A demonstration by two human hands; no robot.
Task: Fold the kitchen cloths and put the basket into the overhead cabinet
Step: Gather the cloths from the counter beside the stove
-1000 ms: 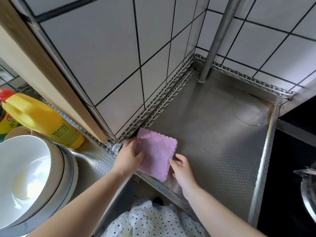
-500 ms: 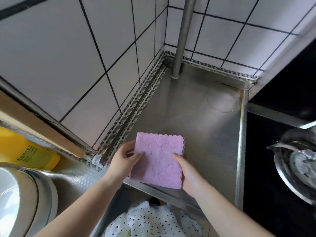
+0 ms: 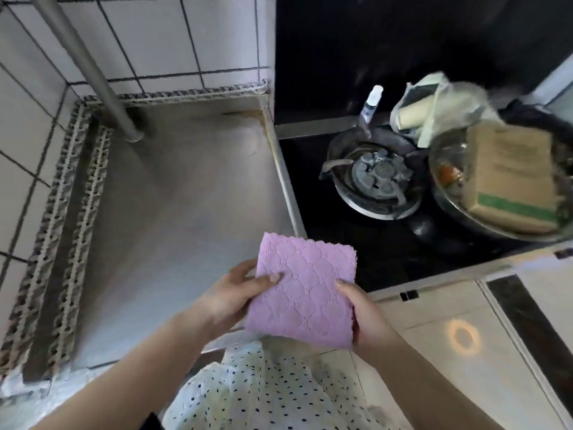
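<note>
Purple cloth [image 3: 302,290], folded to a neat quilted square with scalloped edges, is held in the air between both hands: the left hand [image 3: 231,294] pinches its left edge, thumb on top, and the right hand [image 3: 364,315] grips its right edge. Folding of this piece looks finished; next it needs stowing in the basket, which is not in view. Beyond lie the steel counter [image 3: 173,212] and the gas burner [image 3: 379,178].

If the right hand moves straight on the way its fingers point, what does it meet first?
Probably the left hand: the right hand points left across the folded purple cloth that both hold. Depth is unclear.
</note>
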